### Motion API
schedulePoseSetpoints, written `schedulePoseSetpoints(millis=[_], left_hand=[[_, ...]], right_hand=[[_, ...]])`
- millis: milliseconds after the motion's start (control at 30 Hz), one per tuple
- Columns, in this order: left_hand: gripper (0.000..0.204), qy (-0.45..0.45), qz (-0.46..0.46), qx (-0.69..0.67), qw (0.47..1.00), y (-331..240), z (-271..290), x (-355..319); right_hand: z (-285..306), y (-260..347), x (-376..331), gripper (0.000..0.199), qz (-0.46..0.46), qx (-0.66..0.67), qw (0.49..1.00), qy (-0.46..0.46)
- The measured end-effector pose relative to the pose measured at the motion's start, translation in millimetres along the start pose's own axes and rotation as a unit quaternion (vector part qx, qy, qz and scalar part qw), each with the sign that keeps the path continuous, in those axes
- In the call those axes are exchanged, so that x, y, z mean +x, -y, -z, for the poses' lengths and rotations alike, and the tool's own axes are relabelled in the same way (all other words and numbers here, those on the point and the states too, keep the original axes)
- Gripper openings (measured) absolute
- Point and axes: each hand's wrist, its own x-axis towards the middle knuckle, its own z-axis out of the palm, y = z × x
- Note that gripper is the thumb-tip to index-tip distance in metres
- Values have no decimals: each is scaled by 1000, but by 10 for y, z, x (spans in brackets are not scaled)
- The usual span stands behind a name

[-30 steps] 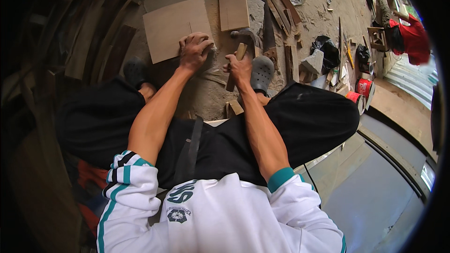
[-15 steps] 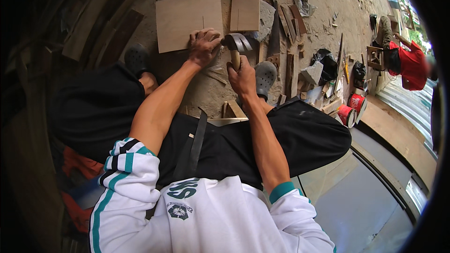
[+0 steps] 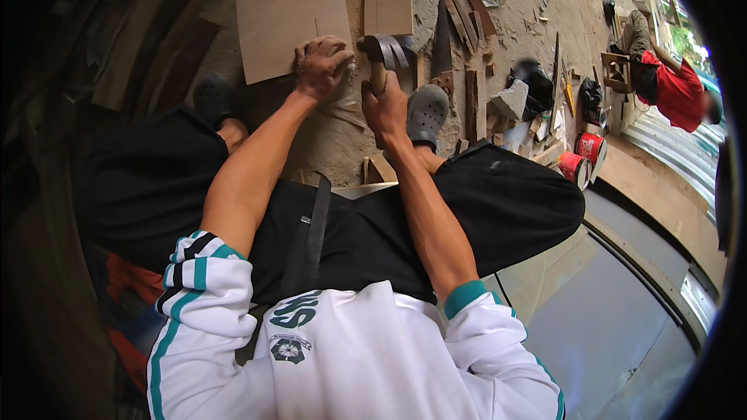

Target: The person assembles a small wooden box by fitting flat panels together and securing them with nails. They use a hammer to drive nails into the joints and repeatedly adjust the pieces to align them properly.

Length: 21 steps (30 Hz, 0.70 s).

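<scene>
Bent and bunched closely together, the fingers [image 3: 327,46] of the left hand [image 3: 317,71] lay over the near right corner of the large pale board [image 3: 289,19], at eleven o'clock from the middle of the view, probably to keep it from shifting; whether thumb and forefinger pinched anything could not be told. At twelve o'clock, the right hand [image 3: 384,106] had its fingers wrapped around the handle of a claw hammer [image 3: 383,52], though their tips were hidden. Its grip looked close below the head, perhaps for control, with the striking face turned toward nine o'clock, near the left fingers, and the claws toward four. Beyond the hammer, a smaller board [image 3: 387,8] lay flat, also at twelve. A handsaw [image 3: 442,45] rested at one o'clock, seemingly kept within reach, beyond the right clog [image 3: 427,114], planted wide perhaps to leave the hands room.
</scene>
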Motion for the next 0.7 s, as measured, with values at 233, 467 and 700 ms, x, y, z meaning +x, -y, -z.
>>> schedulePoseSetpoints(millis=[233, 467, 700], left_hand=[[19, 51, 3, 5, 999, -48, 106, 53], [23, 59, -21, 1, 998, -39, 137, 88], [26, 56, -16, 5, 998, -8, 175, 50]], right_hand=[[-382, -741, 699, 37, -28, 147, 985, 84], [-520, -941, 1167, 40, -62, 322, 925, 193], [-545, -658, 1140, 35, -101, 379, 896, 211]])
